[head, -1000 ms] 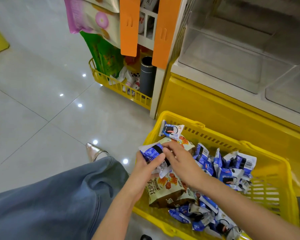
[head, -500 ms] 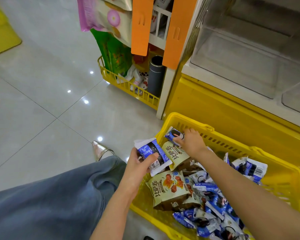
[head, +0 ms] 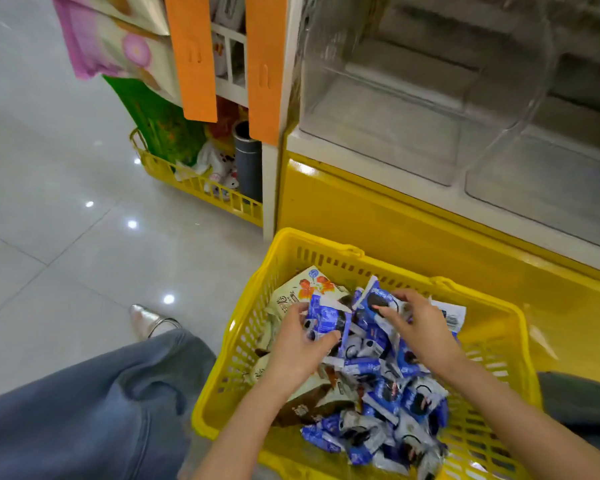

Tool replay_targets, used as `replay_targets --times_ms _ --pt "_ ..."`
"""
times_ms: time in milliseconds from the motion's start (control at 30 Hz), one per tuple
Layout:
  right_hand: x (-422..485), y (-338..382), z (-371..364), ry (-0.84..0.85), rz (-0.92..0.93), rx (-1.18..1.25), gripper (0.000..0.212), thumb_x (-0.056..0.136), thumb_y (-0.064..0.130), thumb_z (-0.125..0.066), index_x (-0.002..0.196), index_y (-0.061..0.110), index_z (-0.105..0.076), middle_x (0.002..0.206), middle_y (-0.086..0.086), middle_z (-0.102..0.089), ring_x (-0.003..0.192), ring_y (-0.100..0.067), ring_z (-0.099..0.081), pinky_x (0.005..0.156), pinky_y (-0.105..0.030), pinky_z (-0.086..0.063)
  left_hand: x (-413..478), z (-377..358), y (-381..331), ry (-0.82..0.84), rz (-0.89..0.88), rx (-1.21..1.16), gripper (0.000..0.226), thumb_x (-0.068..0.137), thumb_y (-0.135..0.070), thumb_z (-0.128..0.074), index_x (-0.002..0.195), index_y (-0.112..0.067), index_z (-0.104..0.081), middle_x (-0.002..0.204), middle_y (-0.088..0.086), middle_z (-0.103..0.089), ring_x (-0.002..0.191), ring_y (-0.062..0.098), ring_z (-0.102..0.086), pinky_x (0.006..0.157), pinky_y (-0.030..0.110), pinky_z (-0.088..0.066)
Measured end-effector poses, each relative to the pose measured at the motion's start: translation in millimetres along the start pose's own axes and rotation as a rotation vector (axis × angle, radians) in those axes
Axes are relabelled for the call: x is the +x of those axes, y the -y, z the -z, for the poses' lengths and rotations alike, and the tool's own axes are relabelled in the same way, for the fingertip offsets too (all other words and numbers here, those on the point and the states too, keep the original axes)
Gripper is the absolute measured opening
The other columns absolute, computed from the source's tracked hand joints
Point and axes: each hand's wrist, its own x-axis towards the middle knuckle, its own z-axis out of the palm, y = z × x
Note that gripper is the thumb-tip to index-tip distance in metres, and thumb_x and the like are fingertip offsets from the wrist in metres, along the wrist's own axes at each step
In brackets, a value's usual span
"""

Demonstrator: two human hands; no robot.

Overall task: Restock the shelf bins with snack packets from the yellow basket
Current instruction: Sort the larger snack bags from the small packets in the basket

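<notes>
A yellow basket [head: 492, 327] on the floor holds several blue-and-white snack packets [head: 388, 400] and a few cream packets [head: 305, 289] with orange print. Over the basket's left half, my left hand [head: 302, 348] grips a small stack of blue packets [head: 328, 320] between thumb and fingers. My right hand [head: 416, 323] is beside it, fingers curled round another blue packet [head: 378, 301] lying on the pile. Clear shelf bins [head: 413, 109] stand above and behind the basket with nothing visible inside.
The shelf's yellow base [head: 395, 216] runs right behind the basket. A low yellow rack [head: 201, 188] with bags and a grey tube [head: 248, 161] stands to the left. Orange tags [head: 191, 53] hang from the shelf end. My jeans-clad leg [head: 84, 410] and shoe [head: 149, 320] are at left.
My left hand has moved right with its blue packets, from the basket's left rim to over the pile. My right hand has come back from the far left corner to the middle packets.
</notes>
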Motion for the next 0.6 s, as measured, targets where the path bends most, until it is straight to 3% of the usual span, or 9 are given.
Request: replay_targets --times_ms 67,167,233,267,333,400,500,533,600 --pt "0 -23 19 -0.064 -0.036 -0.029 0.044 0.090 0.034 -0.059 0.125 0.008 -0.054 0.084 -0.006 -0.062 0.055 -0.007 -0.050 0.047 -0.017 -0.030 15 -31 -2 0.059 0.008 0.087 0.060 0.083 -0.026 -0.068 0.132 -0.018 -0.035 0.123 -0.007 -0.047 0.095 -0.003 -0.048 0.073 0.002 -0.039" --pt "2 -45 36 -0.121 -0.133 -0.021 0.044 0.089 0.033 -0.060 0.125 0.006 -0.056 0.086 -0.010 -0.063 0.059 -0.014 -0.052 0.049 -0.020 -0.035 34 -70 -2 0.147 0.011 0.253 0.066 0.085 -0.029 -0.067 0.138 -0.011 -0.031 0.139 0.007 -0.043 0.124 0.016 -0.043 0.092 0.021 -0.035" --pt "0 -55 42 -0.118 -0.210 0.022 0.045 0.091 0.028 -0.059 0.128 0.004 -0.052 0.078 -0.011 -0.064 0.051 -0.010 -0.053 0.044 -0.019 -0.039 42 -87 -2 0.197 -0.012 0.304 0.063 0.088 -0.028 -0.063 0.139 -0.012 -0.030 0.142 0.009 -0.039 0.127 0.020 -0.041 0.096 0.024 -0.035" --pt "-3 -61 44 -0.094 -0.247 0.025 0.047 0.092 0.025 -0.057 0.132 0.004 -0.048 0.085 -0.015 -0.066 0.057 -0.010 -0.058 0.049 -0.019 -0.043 45 -91 -2 0.185 -0.046 0.340 0.060 0.089 -0.026 -0.061 0.139 -0.012 -0.031 0.142 0.009 -0.036 0.126 0.019 -0.041 0.097 0.023 -0.034" --pt "-14 -70 45 -0.059 -0.281 -0.122 0.052 0.095 0.024 -0.053 0.140 0.004 -0.036 0.120 -0.019 -0.057 0.106 -0.022 -0.056 0.085 -0.026 -0.045 48 -91 -2 0.068 -0.178 0.516 0.051 0.092 -0.022 -0.057 0.137 -0.014 -0.035 0.140 0.008 -0.032 0.127 0.018 -0.037 0.102 0.025 -0.032" --pt "-27 -72 42 -0.149 -0.203 -0.251 0.054 0.094 0.025 -0.054 0.140 0.005 -0.035 0.134 -0.013 -0.046 0.126 -0.028 -0.038 0.102 -0.035 -0.031 45 -83 -3 -0.058 -0.369 0.717 0.044 0.092 -0.019 -0.054 0.133 -0.015 -0.040 0.134 0.005 -0.035 0.124 0.018 -0.035 0.105 0.030 -0.034" --pt "-54 -59 22 -0.133 -0.042 -0.034 0.032 0.092 0.020 -0.057 0.124 0.017 -0.051 0.117 -0.001 -0.055 0.099 -0.009 -0.053 0.085 -0.023 -0.044 28 -68 3 0.038 -0.492 0.786 0.025 0.093 -0.021 -0.051 0.118 -0.021 -0.050 0.115 -0.003 -0.050 0.096 0.010 -0.048 0.086 0.025 -0.043" --pt "-64 -57 11 -0.028 -0.021 0.016 0.023 0.092 0.018 -0.058 0.115 0.021 -0.056 0.110 0.003 -0.059 0.090 -0.005 -0.055 0.078 -0.019 -0.046 20 -63 10 0.149 -0.469 0.778 0.021 0.093 -0.022 -0.050 0.115 -0.023 -0.050 0.112 -0.005 -0.051 0.088 0.006 -0.049 0.078 0.021 -0.043" --pt "-84 -59 -14 0.231 -0.007 0.062 0.017 0.091 0.016 -0.060 0.107 0.024 -0.059 0.107 0.007 -0.061 0.094 -0.008 -0.059 0.078 -0.016 -0.044 3 -57 30 0.416 -0.362 0.816 0.023 0.094 -0.028 -0.050 0.116 -0.026 -0.049 0.115 -0.007 -0.048 0.086 0.004 -0.050 0.077 0.020 -0.042"
